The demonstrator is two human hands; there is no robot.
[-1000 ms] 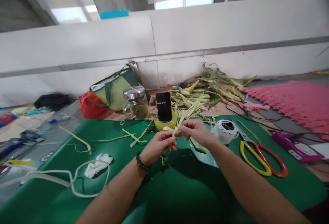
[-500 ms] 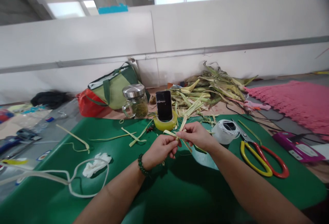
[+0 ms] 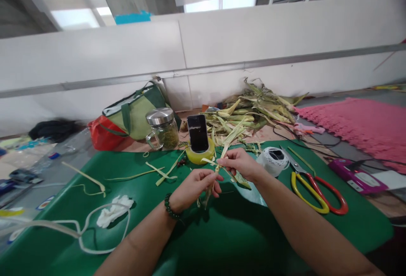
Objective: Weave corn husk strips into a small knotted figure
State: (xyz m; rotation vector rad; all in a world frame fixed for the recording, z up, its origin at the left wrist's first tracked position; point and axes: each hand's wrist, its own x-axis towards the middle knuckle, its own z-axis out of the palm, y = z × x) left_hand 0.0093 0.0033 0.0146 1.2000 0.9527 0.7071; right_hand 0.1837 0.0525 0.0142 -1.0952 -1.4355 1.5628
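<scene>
Between my two hands is a small piece of corn husk strips [image 3: 217, 168] with a knot-like middle and loose pale ends. My left hand [image 3: 199, 185], with a green bead bracelet [image 3: 170, 206] at the wrist, pinches it from the left and below. Thumb and fingers of my right hand [image 3: 238, 164] are closed on the strips at the upper right. Some strip ends hang below my fingers, and part of the knot is covered by them. Just behind stands a phone [image 3: 198, 134], propped in a roll of yellow tape [image 3: 200, 156].
Scissors [image 3: 309, 183] with yellow and red handles lie right, beside a roll of white string [image 3: 272, 160]. A lidded glass jar [image 3: 163, 130] and a heap of corn husks [image 3: 260, 105] stand behind. White tissue [image 3: 114, 211] and a white cable loop [image 3: 95, 248] lie left on the green mat [image 3: 222, 246].
The view has shifted a little, so most things sit slightly further left. My hands have turned the husk piece, and its knotted middle and hanging ends now show more.
</scene>
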